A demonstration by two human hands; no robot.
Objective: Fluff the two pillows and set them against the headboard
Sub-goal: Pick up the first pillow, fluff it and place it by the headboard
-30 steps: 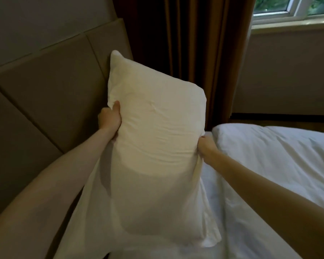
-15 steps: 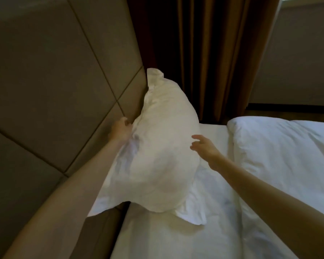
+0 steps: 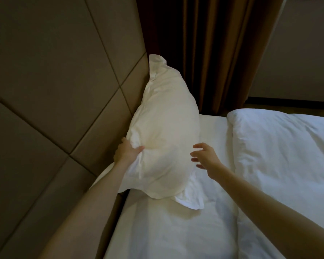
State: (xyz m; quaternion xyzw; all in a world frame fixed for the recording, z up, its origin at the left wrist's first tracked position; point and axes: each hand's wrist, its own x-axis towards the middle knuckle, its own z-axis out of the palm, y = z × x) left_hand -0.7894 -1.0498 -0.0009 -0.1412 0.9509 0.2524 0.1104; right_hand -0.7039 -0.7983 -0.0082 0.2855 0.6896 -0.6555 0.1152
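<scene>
Headboard (image 3: 54, 81) now backing pillow (image 3: 165, 139), just lowered from mid-air; left hand (image 3: 127, 154) pinching its edge, right hand (image 3: 204, 156) spreading, releasing.

Pillow (image 3: 165, 139): white cloth, creased, matt. Headboard (image 3: 60, 86): smooth padded panels, faint sheen. Curtain (image 3: 209, 53): brown pleated cloth.

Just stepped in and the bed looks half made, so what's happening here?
A person is propping a white pillow upright against the padded headboard. The left hand grips the pillow's headboard-side edge, while the right hand hovers open beside it, not touching. The pillow's lower end rests on the sheet, and a folded white duvet lies further down the bed. Only one pillow is in view.
</scene>
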